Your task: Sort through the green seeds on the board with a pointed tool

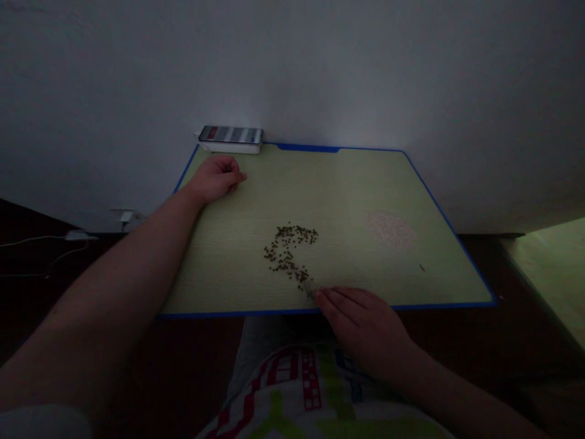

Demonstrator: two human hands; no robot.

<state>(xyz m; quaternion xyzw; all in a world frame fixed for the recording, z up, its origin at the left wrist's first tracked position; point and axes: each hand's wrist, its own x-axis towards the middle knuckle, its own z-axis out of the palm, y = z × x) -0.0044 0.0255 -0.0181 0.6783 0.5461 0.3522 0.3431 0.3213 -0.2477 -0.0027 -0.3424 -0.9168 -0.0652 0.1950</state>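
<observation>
My right hand (359, 314) is at the table's near edge, fingers pressed together around a small greyish, see-through-looking thing (309, 289). Its kind is too blurred and dim to tell. The tip of that thing touches the lower end of a loose, curved scatter of small dark brown grains (286, 263). On the left part of the table rests my left hand (216, 178), loosely curled into a fist, with nothing visible in it. Its palm side is partly hidden. To the right lies a flat patch of pale, rice-like grains (392, 230), apart from both hands.
The pale yellow folding table (338, 189) has a blue rim and stands against a wall. A phone (232, 134) lies on a white box (233, 147) at the back left corner. One small dark sliver (422, 267) is at the right. Cables (80, 236) hang beyond the left side.
</observation>
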